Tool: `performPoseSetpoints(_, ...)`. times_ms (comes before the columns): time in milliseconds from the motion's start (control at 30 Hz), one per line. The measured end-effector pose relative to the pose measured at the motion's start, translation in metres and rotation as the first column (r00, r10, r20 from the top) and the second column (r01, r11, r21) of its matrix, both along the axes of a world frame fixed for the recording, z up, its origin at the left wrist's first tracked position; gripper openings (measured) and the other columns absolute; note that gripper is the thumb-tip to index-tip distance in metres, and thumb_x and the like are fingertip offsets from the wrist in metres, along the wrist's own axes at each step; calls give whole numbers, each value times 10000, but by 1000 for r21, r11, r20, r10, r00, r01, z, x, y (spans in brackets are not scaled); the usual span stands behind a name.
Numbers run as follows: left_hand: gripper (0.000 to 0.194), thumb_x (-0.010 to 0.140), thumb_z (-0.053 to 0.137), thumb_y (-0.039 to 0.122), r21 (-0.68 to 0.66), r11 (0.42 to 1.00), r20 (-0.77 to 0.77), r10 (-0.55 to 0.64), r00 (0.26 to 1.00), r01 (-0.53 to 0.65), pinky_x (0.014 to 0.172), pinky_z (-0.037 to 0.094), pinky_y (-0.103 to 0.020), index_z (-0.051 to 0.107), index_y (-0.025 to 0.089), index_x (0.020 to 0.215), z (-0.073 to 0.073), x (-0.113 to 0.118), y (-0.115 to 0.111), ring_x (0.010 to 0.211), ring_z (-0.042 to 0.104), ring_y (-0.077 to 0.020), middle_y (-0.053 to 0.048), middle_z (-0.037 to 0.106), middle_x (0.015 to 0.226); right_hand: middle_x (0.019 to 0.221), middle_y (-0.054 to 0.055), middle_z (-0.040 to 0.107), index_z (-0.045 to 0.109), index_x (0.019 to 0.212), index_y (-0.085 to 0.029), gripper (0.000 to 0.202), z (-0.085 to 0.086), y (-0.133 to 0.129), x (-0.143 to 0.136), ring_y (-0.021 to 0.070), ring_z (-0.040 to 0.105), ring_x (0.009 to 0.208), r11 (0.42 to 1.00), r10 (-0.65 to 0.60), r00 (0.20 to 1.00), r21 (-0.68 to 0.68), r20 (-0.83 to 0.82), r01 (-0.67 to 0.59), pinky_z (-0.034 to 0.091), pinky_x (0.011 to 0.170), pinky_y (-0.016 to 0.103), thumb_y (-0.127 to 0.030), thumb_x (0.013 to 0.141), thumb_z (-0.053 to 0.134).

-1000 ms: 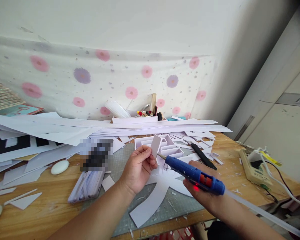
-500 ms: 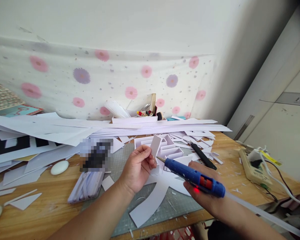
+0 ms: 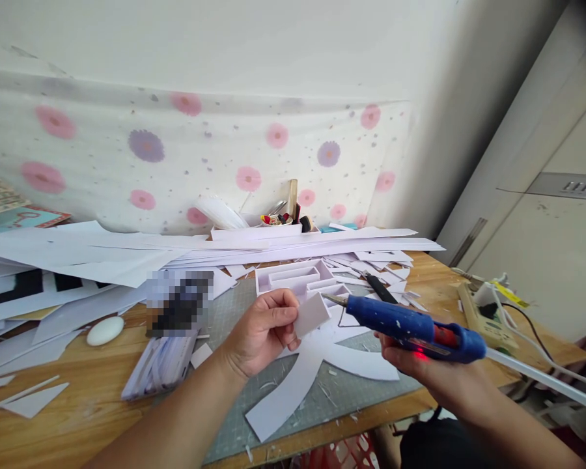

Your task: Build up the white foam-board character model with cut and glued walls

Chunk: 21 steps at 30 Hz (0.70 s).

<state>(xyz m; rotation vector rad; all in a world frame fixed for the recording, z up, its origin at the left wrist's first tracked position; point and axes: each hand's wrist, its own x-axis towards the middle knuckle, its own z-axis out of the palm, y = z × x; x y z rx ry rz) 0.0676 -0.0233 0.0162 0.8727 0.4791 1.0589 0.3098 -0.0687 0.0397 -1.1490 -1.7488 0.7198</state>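
My left hand (image 3: 266,329) pinches a small white rectangular foam-board piece (image 3: 314,315) between thumb and fingers, tilted toward the right. My right hand (image 3: 434,374) is closed round a blue hot glue gun (image 3: 390,322) with a red light glowing on its side and a white glue stick out of its back. The metal nozzle points left, at the upper right edge of the piece; I cannot tell whether they touch. Behind and below both hands lies a white board structure (image 3: 293,277) with raised walls and curved flat legs (image 3: 286,394), partly hidden by the held piece and my left hand.
A grey-green cutting mat (image 3: 229,426) lies under the structure. A black-handled cutter (image 3: 381,288) and white scraps lie behind the glue gun. Long white sheets (image 3: 322,245) cross the back of the table. A power strip (image 3: 483,319) with cables stands at right, a white oval object (image 3: 105,331) at left.
My left hand has turned the white piece from nearly upright to tilted right and lower. The glue gun has moved right and slightly up, its nozzle now at the piece's upper edge.
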Motion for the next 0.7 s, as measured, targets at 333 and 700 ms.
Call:
performPoseSetpoints(333,269,579,811,287,5,1000,-34,7,999,-7,372,386,-182,585,144,610,1,-2,1,353,436,-71,26,503,398,670,8,543,561,669,-202,116,1,0,3,171,505,606,998,35,996,41,79,-38,437,519,253,-287,745,584)
performPoseSetpoints(700,260,596,800,288,41,999,-25,23,999,-22,383,375,-181,583,143,598,2,-4,4,356,406,-63,33,492,393,626,2,544,539,626,-212,131,2,2,8,171,515,549,994,19,978,99,208,-40,446,491,259,-284,729,575)
